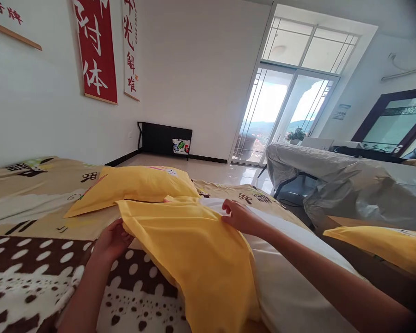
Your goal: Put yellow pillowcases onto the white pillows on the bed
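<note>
A yellow pillowcase [190, 245] lies across the bed in front of me, its cloth creased and partly draped over a white pillow [284, 259]. The pillow's right part is bare. At the far left corner of the case, my left hand [114, 243] pinches the edge, with some fingertips hidden behind the cloth. My right hand [239, 217] has curled fingers on the case's right edge, where yellow meets white, and its forearm passes over the pillow. Just beyond the case rests another yellow pillow [142, 185], which neither hand touches.
A patterned blanket [55, 263] in brown, cream and beige covers the bed. On the right, another yellow pillow [384, 245] lies near a table under plastic sheeting [353, 171]. A black folded frame [164, 138] leans by the far wall, left of glass doors [280, 106].
</note>
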Available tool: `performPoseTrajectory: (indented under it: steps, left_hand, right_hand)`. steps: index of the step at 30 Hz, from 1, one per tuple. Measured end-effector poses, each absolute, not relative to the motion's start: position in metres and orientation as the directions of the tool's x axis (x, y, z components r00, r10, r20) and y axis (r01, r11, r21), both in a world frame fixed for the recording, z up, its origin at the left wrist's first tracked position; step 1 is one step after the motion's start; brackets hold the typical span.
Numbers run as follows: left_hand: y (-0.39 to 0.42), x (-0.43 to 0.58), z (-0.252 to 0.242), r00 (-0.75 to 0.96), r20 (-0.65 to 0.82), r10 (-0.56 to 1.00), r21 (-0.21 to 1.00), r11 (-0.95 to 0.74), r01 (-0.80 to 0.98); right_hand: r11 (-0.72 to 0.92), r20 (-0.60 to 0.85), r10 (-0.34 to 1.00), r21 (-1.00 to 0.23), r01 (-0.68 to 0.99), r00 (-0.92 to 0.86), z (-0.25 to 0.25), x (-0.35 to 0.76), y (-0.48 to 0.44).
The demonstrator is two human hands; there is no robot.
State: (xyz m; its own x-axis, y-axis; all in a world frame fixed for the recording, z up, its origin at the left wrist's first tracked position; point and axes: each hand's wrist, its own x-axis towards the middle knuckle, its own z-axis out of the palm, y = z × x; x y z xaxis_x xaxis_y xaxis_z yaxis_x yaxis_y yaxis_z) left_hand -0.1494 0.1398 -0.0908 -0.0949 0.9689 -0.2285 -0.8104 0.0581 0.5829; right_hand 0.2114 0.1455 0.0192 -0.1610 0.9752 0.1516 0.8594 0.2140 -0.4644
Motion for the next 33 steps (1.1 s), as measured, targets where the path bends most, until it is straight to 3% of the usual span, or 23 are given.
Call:
performPoseTrajectory:
  steps: [3, 7, 11, 15, 19, 22, 24, 27, 30, 31, 33]
  left_hand:
    - [0.131, -0.139, -0.074, -0.097, -0.215, 0.972, 0.619, 0.059, -0.783]
    - [0.119, -0.127, -0.059, -0.058, -0.119, 0.991, 0.683, 0.039, -0.729]
    - [0.116, -0.119, -0.057, -0.017, -0.033, 0.999, 0.735, 0.013, -0.678]
    - [0.124, -0.107, -0.063, -0.124, -0.035, 0.992, 0.725, -0.06, -0.686]
    - [0.13, -0.094, -0.07, -0.138, -0.03, 0.99, 0.703, -0.077, -0.707]
    - [0.132, -0.09, -0.075, -0.149, 0.003, 0.989, 0.694, -0.109, -0.711]
    - [0.132, -0.088, -0.078, -0.16, 0.017, 0.987, 0.689, -0.127, -0.713]
    - [0.132, -0.084, -0.079, -0.154, 0.017, 0.988, 0.687, -0.124, -0.716]
    - [0.13, -0.077, -0.078, -0.157, 0.022, 0.987, 0.684, -0.129, -0.718]
    - [0.129, -0.075, -0.077, -0.158, 0.024, 0.987, 0.683, -0.132, -0.719]
    - [0.126, -0.073, -0.075, -0.131, 0.008, 0.991, 0.69, -0.101, -0.716]
  right_hand:
    - [0.574, 0.357, 0.807, -0.281, 0.769, -0.471, 0.037, 0.156, 0.147]
    - [0.784, 0.282, 0.618, -0.298, 0.545, -0.734, 0.039, 0.075, 0.159]
    - [0.775, 0.178, 0.617, -0.308, 0.552, -0.767, 0.029, 0.03, 0.172]
    - [0.684, 0.307, 0.729, -0.342, 0.644, -0.611, 0.03, 0.028, 0.158]
    - [0.646, 0.259, 0.754, -0.122, 0.754, -0.604, 0.031, 0.037, 0.128]
    - [0.689, 0.176, 0.704, 0.063, 0.722, -0.688, 0.023, 0.038, 0.114]
    - [0.701, 0.192, 0.682, 0.106, 0.706, -0.706, 0.016, 0.038, 0.111]
    - [0.749, 0.234, 0.615, 0.124, 0.651, -0.753, 0.006, 0.042, 0.108]
    - [0.854, 0.178, 0.479, 0.134, 0.503, -0.86, 0.003, 0.051, 0.109]
    - [0.885, 0.145, 0.444, 0.079, 0.458, -0.884, 0.004, 0.055, 0.112]
    - [0.9, 0.092, 0.419, -0.173, 0.399, -0.904, 0.012, 0.062, 0.124]
